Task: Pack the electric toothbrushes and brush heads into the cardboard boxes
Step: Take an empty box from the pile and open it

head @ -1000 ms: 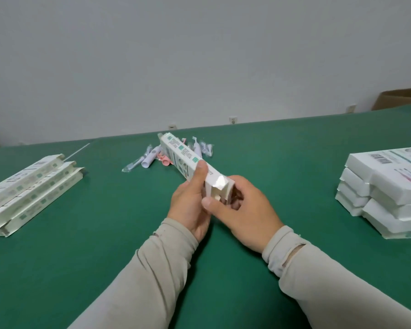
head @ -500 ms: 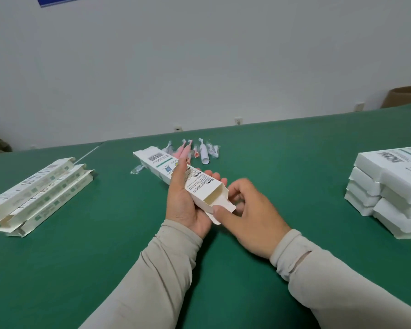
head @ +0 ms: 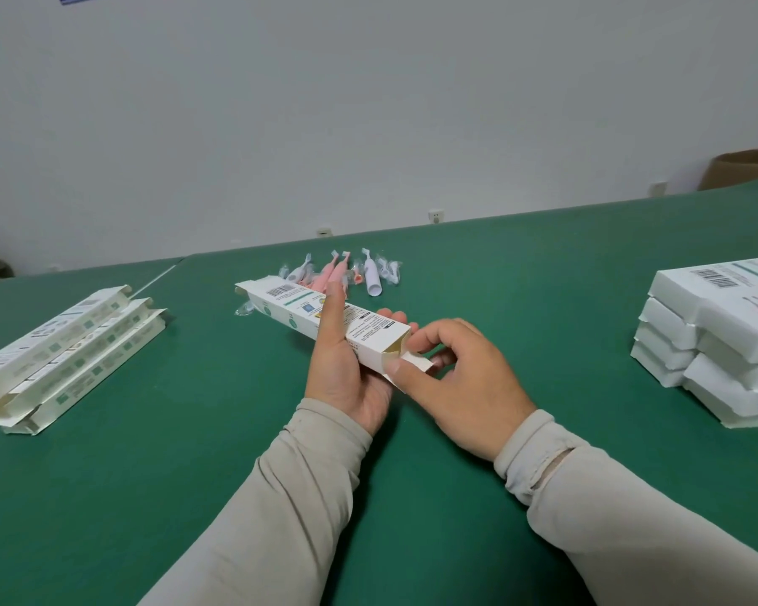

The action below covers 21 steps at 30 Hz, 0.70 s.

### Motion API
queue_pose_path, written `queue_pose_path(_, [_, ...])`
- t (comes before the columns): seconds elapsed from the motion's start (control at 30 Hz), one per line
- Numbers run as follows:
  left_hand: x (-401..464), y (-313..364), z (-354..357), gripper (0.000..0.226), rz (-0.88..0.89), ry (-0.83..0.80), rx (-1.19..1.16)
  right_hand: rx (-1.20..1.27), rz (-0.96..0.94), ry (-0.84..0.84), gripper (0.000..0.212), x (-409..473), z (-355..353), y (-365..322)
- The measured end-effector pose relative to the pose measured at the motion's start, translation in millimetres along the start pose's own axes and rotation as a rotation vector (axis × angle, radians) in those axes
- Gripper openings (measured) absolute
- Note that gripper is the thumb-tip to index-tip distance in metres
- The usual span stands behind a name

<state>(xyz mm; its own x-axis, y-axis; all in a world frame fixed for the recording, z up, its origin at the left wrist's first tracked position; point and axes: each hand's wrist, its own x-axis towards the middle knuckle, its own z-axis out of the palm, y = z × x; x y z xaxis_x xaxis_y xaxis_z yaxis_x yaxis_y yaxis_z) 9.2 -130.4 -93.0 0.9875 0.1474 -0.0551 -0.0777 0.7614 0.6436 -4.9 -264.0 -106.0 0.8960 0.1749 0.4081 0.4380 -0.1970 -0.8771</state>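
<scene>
A long white cardboard box [head: 298,309] lies slanted across my left hand [head: 344,365], which grips it from below with the thumb laid along its top. Its near end is open. My right hand [head: 460,378] pinches the small end flap [head: 414,364] between thumb and fingers. Behind the box, a loose pile of pink and white electric toothbrushes and wrapped brush heads [head: 346,273] lies on the green table [head: 193,430]. What is inside the box is hidden.
Three open, unfilled long boxes [head: 62,356] lie side by side at the left. A stack of several closed white boxes [head: 718,338] stands at the right edge. A brown carton [head: 744,166] sits beyond the table's far right corner.
The box was turned from steeply tilted to lying flatter, barcode side up. My right hand shifted from covering the near end to pinching its opened flap.
</scene>
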Motion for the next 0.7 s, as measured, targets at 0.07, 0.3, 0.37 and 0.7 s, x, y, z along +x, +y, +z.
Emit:
queue_pose_path(0.07, [-3,-2,2,0.067,-0.013,-0.028,0.044,-0.005,0.006,0.042,0.037,1,0,0])
queue_pose_path(0.3, [-6,-10,8,0.008,0.046,-0.106,0.06,0.03,-0.007,0.093,0.022,2,-2,0])
queue_pose_path(0.37, [-6,-12,9,0.011,0.083,-0.105,0.052,0.011,-0.015,0.097,0.021,2,-3,-1])
queue_pose_path(0.7, [-7,1,8,0.037,-0.059,0.002,0.025,-0.085,-0.196,-0.07,0.023,0,-6,-5])
